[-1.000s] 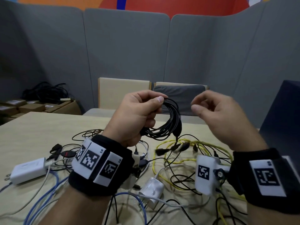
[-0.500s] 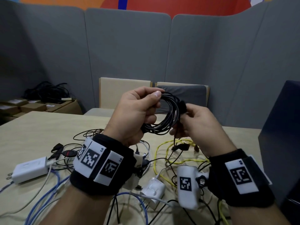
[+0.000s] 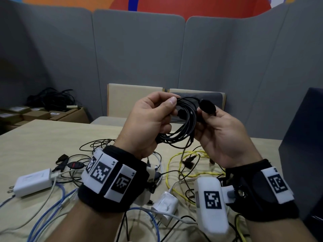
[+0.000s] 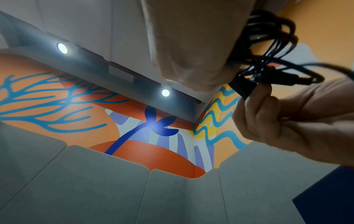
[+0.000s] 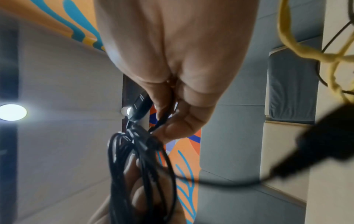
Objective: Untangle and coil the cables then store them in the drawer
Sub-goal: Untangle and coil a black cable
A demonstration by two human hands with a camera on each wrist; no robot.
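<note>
A coil of black cable (image 3: 183, 126) is held up above the table (image 3: 43, 137). My left hand (image 3: 170, 112) grips the coil's left side, thumb on top and fingers curled through the loops. My right hand (image 3: 203, 117) pinches the cable's loose black end against the coil's upper right side. In the left wrist view the coil (image 4: 268, 45) hangs beside my palm, with the right hand's fingers (image 4: 254, 106) on a black plug. The right wrist view shows the right hand's fingers (image 5: 168, 115) pinching the end just above the coil (image 5: 141, 174).
A tangle lies on the table under my hands: a yellow cable (image 3: 174, 165), blue cables (image 3: 52, 206), thin black leads, a white charger (image 3: 33, 182) and a white adapter (image 3: 166, 205). A dark blue cabinet (image 3: 304, 154) stands at the right. Chairs (image 3: 132, 100) and cardboard boxes (image 3: 35, 114) lie beyond.
My right hand, open and apart from the coil a second ago, has moved left to the coil and now pinches the cable's end against it. The left hand has kept its grip.
</note>
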